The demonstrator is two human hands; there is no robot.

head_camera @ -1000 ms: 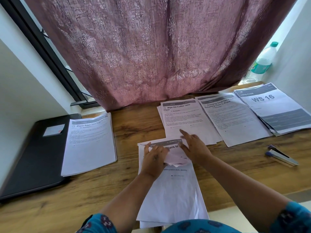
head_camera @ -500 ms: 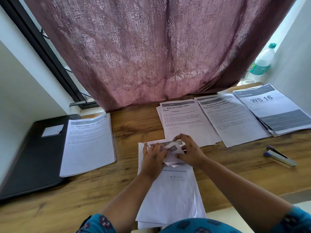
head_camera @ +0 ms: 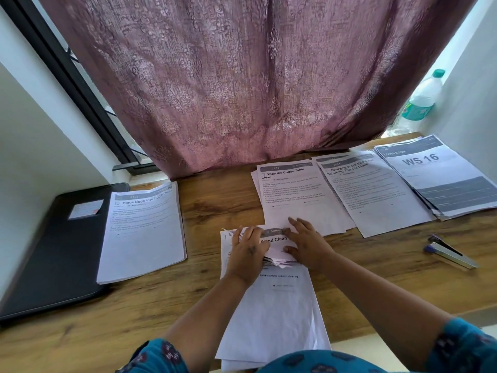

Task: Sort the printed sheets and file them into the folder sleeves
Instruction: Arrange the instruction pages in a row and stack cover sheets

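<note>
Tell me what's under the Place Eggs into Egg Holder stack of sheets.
The Place Eggs stack rests partly on the wooden table; its left edge overlaps the black folder. Whatever lies directly beneath it is covered.

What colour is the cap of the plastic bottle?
Green, on the bottle at the far right; the head view shows it.

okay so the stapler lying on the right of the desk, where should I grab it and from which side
Grip the stapler across its long narrow body, near the middle, coming down from above with the right hand, which is the nearer one. It lies flat on the wooden desk, angled, with bare wood all round it, so both long sides look free. Its blue end points toward the sheets.
</note>
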